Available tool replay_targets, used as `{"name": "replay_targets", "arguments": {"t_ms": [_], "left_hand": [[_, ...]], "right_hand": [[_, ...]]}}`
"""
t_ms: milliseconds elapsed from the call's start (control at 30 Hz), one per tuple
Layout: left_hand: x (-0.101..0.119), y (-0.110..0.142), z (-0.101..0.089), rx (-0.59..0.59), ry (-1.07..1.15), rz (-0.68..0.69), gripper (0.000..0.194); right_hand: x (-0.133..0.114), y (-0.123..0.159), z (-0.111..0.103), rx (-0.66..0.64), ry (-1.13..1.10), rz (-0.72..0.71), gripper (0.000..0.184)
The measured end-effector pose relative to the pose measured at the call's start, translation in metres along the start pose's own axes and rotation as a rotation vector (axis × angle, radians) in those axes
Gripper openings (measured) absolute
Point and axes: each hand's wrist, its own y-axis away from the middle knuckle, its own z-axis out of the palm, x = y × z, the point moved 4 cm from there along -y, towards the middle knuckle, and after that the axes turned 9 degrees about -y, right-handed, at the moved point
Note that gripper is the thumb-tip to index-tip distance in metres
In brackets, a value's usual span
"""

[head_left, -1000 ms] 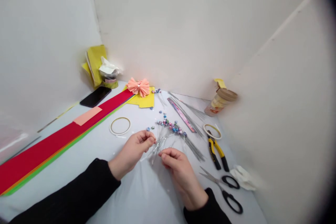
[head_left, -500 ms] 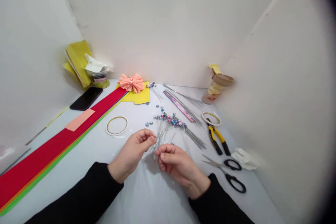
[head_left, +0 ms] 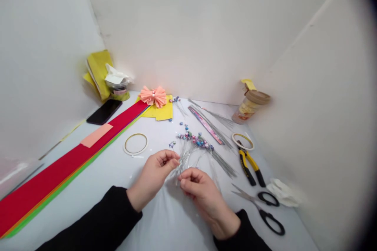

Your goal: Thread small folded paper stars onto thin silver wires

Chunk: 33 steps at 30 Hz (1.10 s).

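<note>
Head view, looking down at a white table (head_left: 118,172): over the last second little has changed beyond a slight shift of the camera and hands; the small coloured beads (head_left: 194,140) lie in much the same cluster, so the fine handwork seems to be at the same stage. The left hand (head_left: 154,172) and right hand (head_left: 203,193) are near each other, apart, each drawn into a narrow pinch on thin wires (head_left: 185,153); which strand each holds is too fine to tell. Those wires spread just in front of the fingertips, below the beads. Scissors (head_left: 255,200) and pliers (head_left: 244,164) lie to the right.
</note>
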Motion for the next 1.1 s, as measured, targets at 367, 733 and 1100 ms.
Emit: {"name": "replay_targets", "arguments": {"t_ms": [367, 733, 1100], "left_hand": [[0.001, 0.002, 0.004, -0.054, 0.013, -0.011, 0.011], [-0.007, -0.002, 0.003, 0.0, 0.024, 0.0, 0.01], [-0.01, -0.001, 0.004, -0.035, 0.206, -0.05, 0.016]], "right_hand": [[0.004, -0.001, 0.001, -0.028, 0.01, 0.023, 0.022], [0.006, -0.004, 0.0, 0.012, 0.075, -0.047, 0.02], [-0.004, 0.002, 0.004, -0.02, 0.308, -0.019, 0.016]]}}
